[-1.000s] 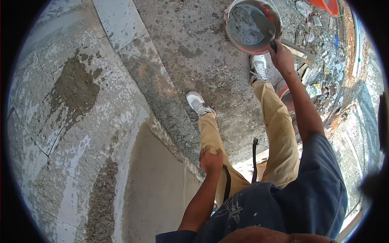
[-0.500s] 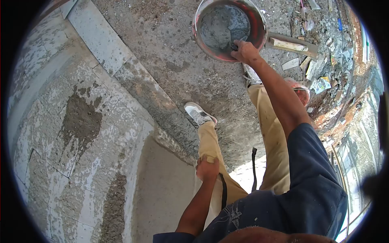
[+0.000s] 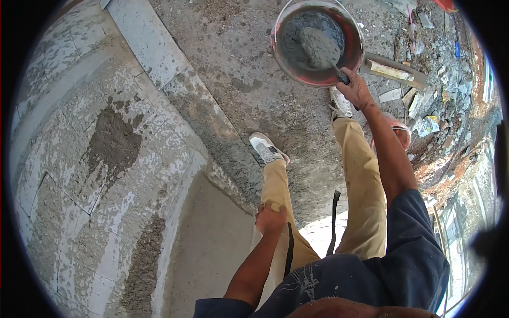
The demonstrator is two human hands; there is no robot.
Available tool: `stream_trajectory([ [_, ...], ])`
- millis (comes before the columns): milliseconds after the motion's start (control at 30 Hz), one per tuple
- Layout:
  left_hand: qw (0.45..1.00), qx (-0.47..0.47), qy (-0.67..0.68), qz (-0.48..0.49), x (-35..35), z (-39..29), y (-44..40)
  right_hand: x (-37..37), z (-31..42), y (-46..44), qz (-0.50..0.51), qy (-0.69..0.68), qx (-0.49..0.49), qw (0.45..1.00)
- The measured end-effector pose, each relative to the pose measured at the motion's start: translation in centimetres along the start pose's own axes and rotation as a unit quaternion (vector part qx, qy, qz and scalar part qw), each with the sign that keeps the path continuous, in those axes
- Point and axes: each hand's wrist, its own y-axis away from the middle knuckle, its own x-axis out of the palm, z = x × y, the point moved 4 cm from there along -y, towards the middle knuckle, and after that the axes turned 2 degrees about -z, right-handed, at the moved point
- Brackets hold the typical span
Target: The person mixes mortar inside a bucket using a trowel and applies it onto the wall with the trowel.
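Note:
My right hand point(image 3: 356, 89) is closed around the dark handle of a trowel point(image 3: 342, 76) at the near rim of a bucket point(image 3: 354, 53). A mound of wet grey mortar point(image 3: 319, 47) covers the trowel's blade, which is over the bucket's opening. More wet mortar lies inside the bucket, whose inner wall shows red under grey smears. My left hand point(image 3: 271, 219) is closed in front of my left trouser leg point(image 3: 275, 183). Something small and yellowish shows at its fingers; I cannot make out whether it is an object or trouser cloth.
A mortar-splashed wall point(image 3: 74, 159) with dark wet patches stands at left. Long slabs point(image 3: 146, 42) run along its foot. A wooden piece point(image 3: 389, 70) lies beside the bucket, with rubble point(image 3: 419, 103) farther right. A smaller red container point(image 3: 401, 133) sits behind my right forearm.
My right hand has moved back toward the near rim and lifted the trowel, now loaded with mortar. The view has shifted slightly. My left hand stays by the leg.

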Motion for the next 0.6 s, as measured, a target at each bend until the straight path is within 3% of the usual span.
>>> stream_trajectory([
  [67,1.000,-0.015,0.021,0.003,-0.1,0.8,-0.1,0.5,1.7,1.2,0.021,-0.108,0.063,0.992],
  [133,0.998,-0.033,0.039,0.028,0.0,1.7,-0.3,0.9,5.4,2.9,0.054,-0.195,0.033,0.979],
  [200,0.997,-0.040,0.057,0.042,0.2,2.9,-0.4,2.0,8.3,4.8,0.004,-0.256,0.031,0.966],
  [333,0.993,-0.025,0.103,0.045,-0.1,4.5,-0.5,8.3,15.3,8.2,-0.054,-0.247,0.015,0.967],
  [400,0.990,-0.024,0.135,0.032,0.7,6.0,-0.9,15.9,17.7,8.4,-0.133,-0.256,-0.006,0.958],
  [467,0.991,-0.017,0.132,0.009,1.3,7.4,-1.2,26.3,20.6,7.8,-0.246,-0.147,-0.020,0.958],
  [533,0.991,-0.002,0.134,0.025,1.4,8.7,-1.8,38.4,28.3,8.0,-0.269,-0.127,0.042,0.954],
  [567,0.989,0.011,0.139,0.054,1.4,9.2,-2.1,46.0,31.2,7.7,-0.175,-0.127,0.077,0.973],
  [600,0.986,0.023,0.139,0.086,1.7,10.0,-2.1,49.7,36.8,9.5,-0.023,-0.119,0.029,0.992],
])
